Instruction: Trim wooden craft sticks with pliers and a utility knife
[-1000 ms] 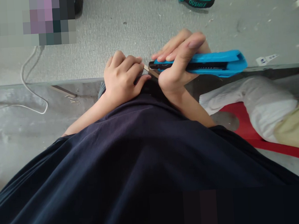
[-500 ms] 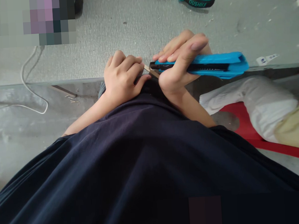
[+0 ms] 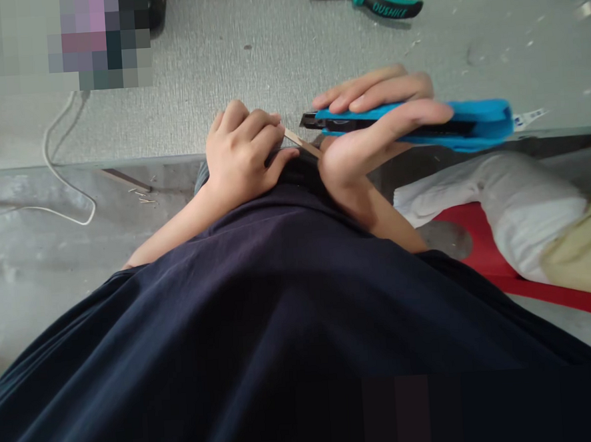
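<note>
At the table's front edge my left hand (image 3: 245, 144) is closed, its thumb and fingers pinching a thin wooden stick (image 3: 301, 143). The stick slants down to the right, and its lower end runs to my right wrist. My right hand (image 3: 374, 123) grips a blue utility knife (image 3: 480, 123) lengthwise, with the thumb along its near side and the fingers on the far side. The short dark blade (image 3: 309, 120) points left, just above the stick and apart from it. My left fingers hide the stick's upper end.
Green-and-black pliers (image 3: 387, 2) lie at the back of the grey table (image 3: 205, 60). A white cable (image 3: 45, 136) hangs over the edge at left. A printed paper scrap (image 3: 532, 117) lies behind the knife. Below right, white cloth (image 3: 524, 200) rests on a red stool (image 3: 481, 236).
My right hand and the utility knife have moved right, and the blade has drawn away from the stick. My left hand and the stick have stayed in place.
</note>
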`<state>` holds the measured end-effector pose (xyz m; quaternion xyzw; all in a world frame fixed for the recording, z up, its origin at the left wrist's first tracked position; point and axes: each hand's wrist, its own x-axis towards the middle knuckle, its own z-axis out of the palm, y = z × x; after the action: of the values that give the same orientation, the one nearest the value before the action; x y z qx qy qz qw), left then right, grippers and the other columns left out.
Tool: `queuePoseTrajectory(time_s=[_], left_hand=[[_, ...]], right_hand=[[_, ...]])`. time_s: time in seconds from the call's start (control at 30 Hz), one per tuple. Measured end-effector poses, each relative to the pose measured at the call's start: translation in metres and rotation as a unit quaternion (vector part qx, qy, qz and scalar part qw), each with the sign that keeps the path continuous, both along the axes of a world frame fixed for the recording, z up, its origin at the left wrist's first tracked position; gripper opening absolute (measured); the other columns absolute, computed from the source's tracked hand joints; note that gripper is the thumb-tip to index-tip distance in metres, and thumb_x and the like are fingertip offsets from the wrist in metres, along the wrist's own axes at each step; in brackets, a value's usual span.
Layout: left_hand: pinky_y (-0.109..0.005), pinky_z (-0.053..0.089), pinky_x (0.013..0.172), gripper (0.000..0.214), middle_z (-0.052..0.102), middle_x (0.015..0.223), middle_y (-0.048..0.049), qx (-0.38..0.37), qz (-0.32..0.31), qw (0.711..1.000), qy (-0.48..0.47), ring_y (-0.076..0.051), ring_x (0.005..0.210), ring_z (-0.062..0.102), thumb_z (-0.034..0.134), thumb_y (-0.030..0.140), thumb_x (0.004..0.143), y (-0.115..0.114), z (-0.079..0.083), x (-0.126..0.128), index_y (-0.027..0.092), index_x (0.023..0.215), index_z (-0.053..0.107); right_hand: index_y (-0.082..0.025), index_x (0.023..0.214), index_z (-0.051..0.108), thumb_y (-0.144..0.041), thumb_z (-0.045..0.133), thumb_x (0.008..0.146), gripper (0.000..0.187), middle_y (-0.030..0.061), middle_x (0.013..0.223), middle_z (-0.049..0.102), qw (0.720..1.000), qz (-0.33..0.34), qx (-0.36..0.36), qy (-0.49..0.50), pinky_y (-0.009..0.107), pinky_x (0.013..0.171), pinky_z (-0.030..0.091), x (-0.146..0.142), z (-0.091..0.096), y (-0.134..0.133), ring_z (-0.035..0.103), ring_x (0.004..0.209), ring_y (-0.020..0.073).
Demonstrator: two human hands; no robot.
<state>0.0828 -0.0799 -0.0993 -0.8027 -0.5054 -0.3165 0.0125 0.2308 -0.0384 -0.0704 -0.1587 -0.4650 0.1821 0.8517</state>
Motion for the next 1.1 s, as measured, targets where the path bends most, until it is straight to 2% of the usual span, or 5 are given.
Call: queuePoseTrajectory(time_s=[0.3,0.53,0.77,0.93,1.1], left_hand=[[-0.068,0.056,0.108,0.049,0.084,0.137,-0.0117,0.004,-0.003,1.000,-0.002,-0.040,0.126,0.071,0.054,0.074,0.113,-0.0037,0.0037,-0.0008,0.032,0.121,0.078],[-0.072,0.053,0.110,0.053,0.084,0.139,-0.0141,-0.009,0.000,1.000,-0.018,-0.042,0.127,0.070,0.053,0.075,0.113,-0.0051,0.0030,-0.0001,0.032,0.121,0.081],[-0.070,0.054,0.111,0.054,0.085,0.139,-0.0130,-0.010,0.003,1.000,-0.014,-0.041,0.128,0.071,0.051,0.077,0.113,-0.0064,0.0043,0.0005,0.033,0.122,0.081],[-0.069,0.055,0.111,0.052,0.085,0.138,-0.0128,-0.007,0.008,1.000,-0.013,-0.041,0.127,0.070,0.052,0.077,0.112,-0.0066,0.0043,0.0007,0.034,0.121,0.080],[-0.073,0.052,0.112,0.052,0.082,0.140,-0.0135,-0.020,0.001,0.999,-0.026,-0.043,0.129,0.070,0.053,0.076,0.112,-0.0042,0.0002,0.0014,0.033,0.121,0.079]], right_hand=[[-0.027,0.085,0.063,-0.048,0.059,0.120,0.041,-0.0115,0.072,0.055,0.995,0.053,-0.018,-0.082,0.023,0.070,0.067,0.0067,-0.0016,0.0036,0.077,0.068,0.0052],[-0.026,0.087,0.065,-0.051,0.061,0.120,0.042,-0.0125,0.071,0.056,0.994,0.072,-0.032,-0.079,0.021,0.070,0.066,0.0078,-0.0007,0.0019,0.076,0.067,0.0045],[-0.027,0.085,0.060,-0.062,0.059,0.118,0.049,-0.0104,0.072,0.053,0.993,0.036,-0.058,-0.100,0.026,0.067,0.068,0.0090,-0.0030,0.0036,0.074,0.064,0.0071],[-0.027,0.085,0.060,-0.048,0.051,0.121,0.043,-0.0099,0.075,0.050,0.992,0.038,-0.058,-0.102,0.025,0.072,0.065,0.0081,-0.0020,-0.0004,0.075,0.067,0.0044],[-0.027,0.084,0.062,-0.045,0.056,0.122,0.042,-0.0106,0.071,0.056,0.998,0.047,-0.006,-0.040,0.021,0.066,0.065,0.0028,0.0003,0.0019,0.073,0.064,0.0061]])
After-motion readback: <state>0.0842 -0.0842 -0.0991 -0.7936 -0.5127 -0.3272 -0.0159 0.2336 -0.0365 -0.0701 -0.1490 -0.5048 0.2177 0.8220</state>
